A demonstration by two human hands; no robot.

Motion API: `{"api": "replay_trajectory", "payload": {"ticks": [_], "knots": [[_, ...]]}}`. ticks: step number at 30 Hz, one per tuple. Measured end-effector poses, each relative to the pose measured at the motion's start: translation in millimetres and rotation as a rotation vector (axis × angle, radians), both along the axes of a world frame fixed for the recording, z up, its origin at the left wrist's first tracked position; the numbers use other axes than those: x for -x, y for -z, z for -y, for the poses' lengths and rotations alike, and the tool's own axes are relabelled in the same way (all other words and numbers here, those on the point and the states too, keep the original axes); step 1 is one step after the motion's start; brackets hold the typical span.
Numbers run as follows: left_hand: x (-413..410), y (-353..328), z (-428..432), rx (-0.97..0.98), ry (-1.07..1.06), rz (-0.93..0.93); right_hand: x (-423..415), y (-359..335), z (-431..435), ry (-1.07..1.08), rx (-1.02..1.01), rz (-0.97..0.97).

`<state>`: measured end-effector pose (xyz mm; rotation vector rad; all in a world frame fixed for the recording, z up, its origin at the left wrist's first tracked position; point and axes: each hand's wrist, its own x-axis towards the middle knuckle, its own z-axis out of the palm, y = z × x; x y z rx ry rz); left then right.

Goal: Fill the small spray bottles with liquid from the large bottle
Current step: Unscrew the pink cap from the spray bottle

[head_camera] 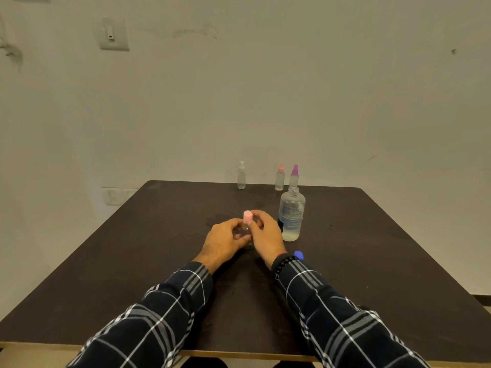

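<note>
As left hand, right hand grip spray bottle mid-table, large bottle adjacent.

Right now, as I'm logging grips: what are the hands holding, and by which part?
The pink-capped spray bottle: the left hand grips its clear body, the right hand pinches its neck by the cap.
</note>
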<state>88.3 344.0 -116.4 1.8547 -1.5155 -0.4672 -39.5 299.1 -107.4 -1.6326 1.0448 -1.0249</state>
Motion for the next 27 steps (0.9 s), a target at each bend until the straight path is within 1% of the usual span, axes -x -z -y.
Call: {"api": "replay_trajectory", "payload": {"ticks": [3, 6, 12, 18, 23, 27], "knots": [[0.7, 0.1, -0.5, 0.008, 0.002, 0.001, 0.5, -0.1, -2.2, -0.027, -0.01, 0.037], [0.2, -0.6, -0.3, 0.001, -0.003, -0.018, -0.1, 1.2, -1.6, -0.028, 0.009, -0.014], [0.4, -0.6, -1.4, 0.005, 0.003, -0.033, -5.5, 1.3, 0.6, 0.079, -0.011, -0.012], [0.3, -0.2, -0.8, 0.013, 0.003, -0.017, -2.6, 3.4, 3.4, 0.068, 0.021, -0.048], [0.7, 0.6, -0.5, 0.016, -0.001, -0.008, -3.6, 1.3, -0.4, 0.009, -0.027, 0.037], [0.2, 1.3, 0.8, 0.018, -0.009, 0.017, -2.7, 2.1, 1.0, 0.036, -0.044, 0.12]]}}
